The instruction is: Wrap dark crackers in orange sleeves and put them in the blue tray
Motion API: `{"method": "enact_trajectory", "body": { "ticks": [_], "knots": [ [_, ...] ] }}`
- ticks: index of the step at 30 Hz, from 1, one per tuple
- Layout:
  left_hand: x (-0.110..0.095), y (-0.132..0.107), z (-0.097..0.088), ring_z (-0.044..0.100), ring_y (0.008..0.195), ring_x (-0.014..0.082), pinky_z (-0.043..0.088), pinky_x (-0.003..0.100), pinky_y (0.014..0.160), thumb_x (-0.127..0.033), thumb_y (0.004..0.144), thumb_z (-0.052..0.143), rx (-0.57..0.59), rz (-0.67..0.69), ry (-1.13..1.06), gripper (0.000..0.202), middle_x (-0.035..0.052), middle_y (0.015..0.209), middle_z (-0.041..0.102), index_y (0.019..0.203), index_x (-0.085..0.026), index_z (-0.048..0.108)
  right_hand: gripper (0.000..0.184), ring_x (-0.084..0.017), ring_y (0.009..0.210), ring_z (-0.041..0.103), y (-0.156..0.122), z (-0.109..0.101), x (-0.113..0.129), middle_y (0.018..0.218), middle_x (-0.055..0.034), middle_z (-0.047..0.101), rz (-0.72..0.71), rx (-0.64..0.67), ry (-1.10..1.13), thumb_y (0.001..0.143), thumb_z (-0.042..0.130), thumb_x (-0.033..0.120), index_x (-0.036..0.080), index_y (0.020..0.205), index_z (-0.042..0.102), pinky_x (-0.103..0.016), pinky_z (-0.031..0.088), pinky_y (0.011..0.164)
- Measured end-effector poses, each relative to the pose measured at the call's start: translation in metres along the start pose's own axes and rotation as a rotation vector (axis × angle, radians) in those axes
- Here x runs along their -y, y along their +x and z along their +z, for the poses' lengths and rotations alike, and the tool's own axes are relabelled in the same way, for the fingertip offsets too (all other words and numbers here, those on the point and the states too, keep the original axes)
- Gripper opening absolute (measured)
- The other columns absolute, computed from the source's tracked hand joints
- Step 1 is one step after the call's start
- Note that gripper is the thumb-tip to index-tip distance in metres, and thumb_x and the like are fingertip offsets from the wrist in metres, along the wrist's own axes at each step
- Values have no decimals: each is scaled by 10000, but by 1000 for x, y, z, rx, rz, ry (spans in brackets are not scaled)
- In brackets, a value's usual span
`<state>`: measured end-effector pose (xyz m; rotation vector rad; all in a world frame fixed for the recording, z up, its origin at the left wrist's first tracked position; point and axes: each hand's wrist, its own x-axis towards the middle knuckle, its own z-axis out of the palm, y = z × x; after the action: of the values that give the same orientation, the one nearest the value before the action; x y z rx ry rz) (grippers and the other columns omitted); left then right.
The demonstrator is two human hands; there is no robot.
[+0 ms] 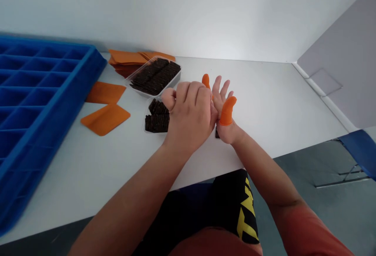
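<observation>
My left hand (189, 105) is closed, with its back toward me, its knuckles bent and the thumb side to the left. Its fingertips are hidden, so I cannot see what they hold, if anything. It presses against the side of my right hand (221, 101), which is open, palm up, fingers spread. Orange finger cots (228, 111) cover the thumb and index finger of my right hand. Behind my left hand a clear tub of dark flat strips (157, 117) is partly hidden. Below my right hand a small dark piece (217, 133) shows on the white table (123, 169).
A fuller clear tub of dark strips (155, 75) stands farther back, beside a stack of orange sheets (126, 58). Two orange pieces (105, 119) lie left of the tubs. A blue compartment tray (44, 130) fills the left. A blue chair (358, 150) is at the right.
</observation>
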<state>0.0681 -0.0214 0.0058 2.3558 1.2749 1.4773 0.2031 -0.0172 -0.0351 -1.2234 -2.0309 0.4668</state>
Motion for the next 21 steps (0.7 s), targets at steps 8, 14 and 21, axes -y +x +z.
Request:
{"method": "enact_trajectory", "body": {
  "ticks": [8,14,21],
  "knots": [
    [-12,0,11,587,948,259,401,500,903,-284,1004,475,-310,203,-2,66,49,1043,638,1069,-282,491,804,-315,1603,-236,7,-13,39,1734,190,-99,-69,-185,255,924,80,826,464,1639,20,-595,-176,1293],
    [-11,-3,14,587,1103,245,512,485,938,-435,997,564,-293,18,-425,340,73,1227,606,1308,-301,525,975,-273,1603,258,13,-19,33,1568,62,516,-45,-39,967,763,118,967,405,1419,570,-574,200,1327],
    [-13,3,-8,560,1171,266,486,548,1103,-525,1000,566,-128,45,-228,283,57,1158,690,1021,-294,729,1148,-308,1535,388,19,-38,18,1514,-3,590,30,217,823,694,-33,984,362,1396,630,-596,371,1235]
  ]
}}
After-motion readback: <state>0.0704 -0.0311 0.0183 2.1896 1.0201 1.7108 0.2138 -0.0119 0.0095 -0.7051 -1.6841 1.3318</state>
